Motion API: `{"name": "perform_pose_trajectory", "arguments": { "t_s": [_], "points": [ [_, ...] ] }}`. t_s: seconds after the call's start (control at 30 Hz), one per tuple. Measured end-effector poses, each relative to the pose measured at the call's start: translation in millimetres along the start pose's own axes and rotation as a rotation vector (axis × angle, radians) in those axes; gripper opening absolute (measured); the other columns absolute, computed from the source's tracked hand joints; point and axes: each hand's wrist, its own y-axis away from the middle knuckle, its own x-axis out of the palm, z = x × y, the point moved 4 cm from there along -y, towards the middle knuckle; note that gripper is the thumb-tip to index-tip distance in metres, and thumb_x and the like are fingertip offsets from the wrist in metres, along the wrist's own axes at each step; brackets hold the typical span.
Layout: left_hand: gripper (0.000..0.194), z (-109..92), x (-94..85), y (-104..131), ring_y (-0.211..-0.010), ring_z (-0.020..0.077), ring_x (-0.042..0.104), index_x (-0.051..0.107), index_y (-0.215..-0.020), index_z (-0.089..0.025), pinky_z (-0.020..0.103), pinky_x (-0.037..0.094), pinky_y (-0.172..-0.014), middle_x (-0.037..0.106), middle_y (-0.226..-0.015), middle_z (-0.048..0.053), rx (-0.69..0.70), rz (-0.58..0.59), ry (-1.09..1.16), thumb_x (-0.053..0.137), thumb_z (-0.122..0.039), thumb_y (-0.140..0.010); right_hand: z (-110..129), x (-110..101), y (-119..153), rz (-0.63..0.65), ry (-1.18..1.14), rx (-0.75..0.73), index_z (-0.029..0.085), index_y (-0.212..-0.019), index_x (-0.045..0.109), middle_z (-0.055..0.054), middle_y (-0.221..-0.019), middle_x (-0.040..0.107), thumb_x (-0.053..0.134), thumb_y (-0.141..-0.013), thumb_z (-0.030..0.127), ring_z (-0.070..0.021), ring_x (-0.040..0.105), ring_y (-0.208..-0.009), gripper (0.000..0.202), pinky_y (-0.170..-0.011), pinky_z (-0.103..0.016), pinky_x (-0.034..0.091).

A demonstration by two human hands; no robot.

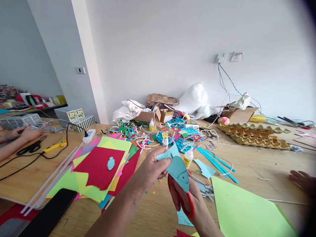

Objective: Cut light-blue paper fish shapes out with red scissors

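My left hand point(156, 164) pinches a piece of light blue paper with a fish drawn on it in dark lines. The fish's head and eye show on the blue paper point(179, 171), which points down toward my right hand. In my right hand point(195, 197) are scissors with red handles point(189, 204), my fingers through the loops. Their blades are hidden behind the paper. Beneath my right hand lies another blue paper scrap point(184, 219). A small cut-out blue fish point(111, 163) rests on red paper point(98, 164) to the left.
Glue bottles point(188, 157) stand amid colourful craft pieces. Green paper point(247, 210) lies at right, egg trays point(254, 136) behind it. A phone point(51, 210) and a yellow glue gun point(55, 145) are at left. Other people's hands appear at the left point(29, 133) and right point(303, 181) edges.
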Motion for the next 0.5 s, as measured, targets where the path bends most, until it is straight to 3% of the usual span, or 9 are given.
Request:
{"name": "perform_pose_trajectory", "arguments": {
  "t_s": [0.5],
  "points": [
    [0.023, 1.1, -2.1, 0.6, -0.046, 0.0034, 0.027, 0.051, -0.081, -0.016, 0.019, 0.015, -0.043, 0.036, -0.056, -0.008, 0.009, 0.01, 0.001, 0.058, -0.037, -0.074, -5.1, 0.9, 0.3, 0.016, -0.015, 0.036, 0.023, -0.063, 0.046, 0.008, -0.038, 0.036, 0.042, -0.08, 0.069, -0.0092, 0.032, -0.029, 0.05, -0.031, -0.021, 0.028]
  ]
}}
